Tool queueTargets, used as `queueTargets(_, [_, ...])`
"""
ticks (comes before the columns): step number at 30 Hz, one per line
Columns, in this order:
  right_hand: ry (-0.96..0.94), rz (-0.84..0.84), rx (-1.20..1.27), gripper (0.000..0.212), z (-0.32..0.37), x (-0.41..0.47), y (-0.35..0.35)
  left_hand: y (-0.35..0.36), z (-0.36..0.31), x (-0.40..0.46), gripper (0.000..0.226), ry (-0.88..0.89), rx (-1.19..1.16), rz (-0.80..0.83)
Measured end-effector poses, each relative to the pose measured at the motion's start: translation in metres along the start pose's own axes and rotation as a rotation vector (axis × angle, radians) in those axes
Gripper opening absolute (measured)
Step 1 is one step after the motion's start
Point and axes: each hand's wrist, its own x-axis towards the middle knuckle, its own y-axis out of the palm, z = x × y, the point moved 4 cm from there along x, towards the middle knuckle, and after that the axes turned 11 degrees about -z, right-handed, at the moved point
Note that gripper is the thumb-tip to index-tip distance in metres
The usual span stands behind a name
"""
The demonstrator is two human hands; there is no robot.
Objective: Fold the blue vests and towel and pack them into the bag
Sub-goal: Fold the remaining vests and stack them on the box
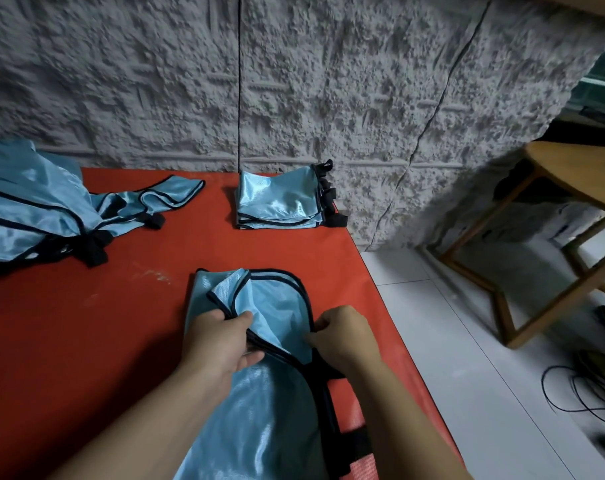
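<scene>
Vest (259, 393) lies at near edge of red table (86, 341). Left hand (221, 344) pinches its black-trimmed edge; right hand (342, 336) grips its right trim. Folded stack (280, 202) at table's far edge, unfolded pile (34, 209) far left.

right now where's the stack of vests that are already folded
In the head view, the folded stack sits at the far edge of the red table, against the wall, right of the unfolded pile and beyond both hands.
</scene>
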Motion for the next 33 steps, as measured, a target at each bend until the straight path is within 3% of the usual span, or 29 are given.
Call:
queueTargets(3, [0.01,-0.044,0.052,0.009,0.002,0.001,-0.005,0.001,0.0,0.001,0.006,-0.011,-0.02,0.003])
queueTargets(7, [-0.161,-0.026,0.257,0.012,0.02,-0.009,-0.008,0.005,0.0,-0.001,0.009,-0.022,-0.033,0.021])
queueTargets(11, [-0.397,0.095,0.375,0.02,0.046,-0.027,-0.002,0.011,0.0,-0.006,0.01,-0.037,-0.051,0.07])
queueTargets(15, [-0.513,0.281,0.396,0.016,0.056,-0.041,0.0,0.011,-0.002,-0.01,0.026,-0.015,-0.04,0.117])
queueTargets(17, [-0.443,0.365,0.482,0.028,0.055,-0.042,-0.004,0.009,-0.001,-0.008,0.021,0.01,-0.027,0.094])
queueTargets(20, [-0.099,0.166,0.63,0.037,0.033,-0.02,-0.008,0.002,0.0,-0.002,0.011,-0.007,-0.064,0.006])
queueTargets(22, [0.022,0.036,0.575,0.034,0.017,-0.007,-0.006,0.001,0.0,0.001,0.007,-0.01,-0.068,-0.017])
queueTargets(28, [-0.323,0.086,0.195,0.038,0.037,-0.015,0.005,0.007,0.003,-0.001,0.005,-0.021,-0.072,0.009])
queueTargets(30, [-0.355,0.029,0.151,0.021,0.04,-0.009,0.004,0.008,0.005,-0.002,0.002,-0.041,-0.072,0.019])
queueTargets(33, [-0.327,-0.013,0.094,0.021,0.037,-0.003,0.0,0.007,0.007,-0.001,0.004,-0.059,-0.071,0.019])
